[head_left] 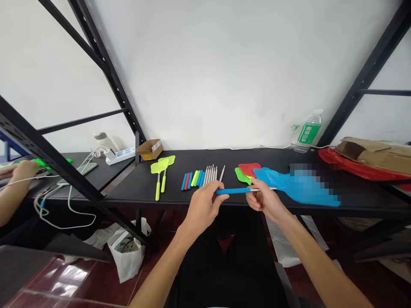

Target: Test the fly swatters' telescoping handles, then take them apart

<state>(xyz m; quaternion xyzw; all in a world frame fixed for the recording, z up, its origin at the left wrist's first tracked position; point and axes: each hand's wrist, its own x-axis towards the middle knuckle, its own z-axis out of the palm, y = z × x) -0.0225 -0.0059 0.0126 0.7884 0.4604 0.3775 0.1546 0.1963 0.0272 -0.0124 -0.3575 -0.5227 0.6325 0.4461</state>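
My left hand [205,203] pinches the left end of a blue handle [236,191]. At its right end my right hand [265,199] is closed on a thin metal rod [273,188], whose tip shows past the fingers. Rod and handle lie in one line, level above the table's front edge; fingers hide the joint. Behind my left hand lie several metal rods [211,174] and a row of coloured handles [194,178]. Close to my right hand are a red fly swatter head [249,168], a green one [241,176] and blue ones [272,177].
Two yellow fly swatters [157,179] lie on the black table [180,156] at left. Behind them sits a small cardboard box [150,149]. A water bottle [308,132] stands back right, near red packaging [340,167]. Black shelf posts flank the table; another person's arm [19,184] shows far left.
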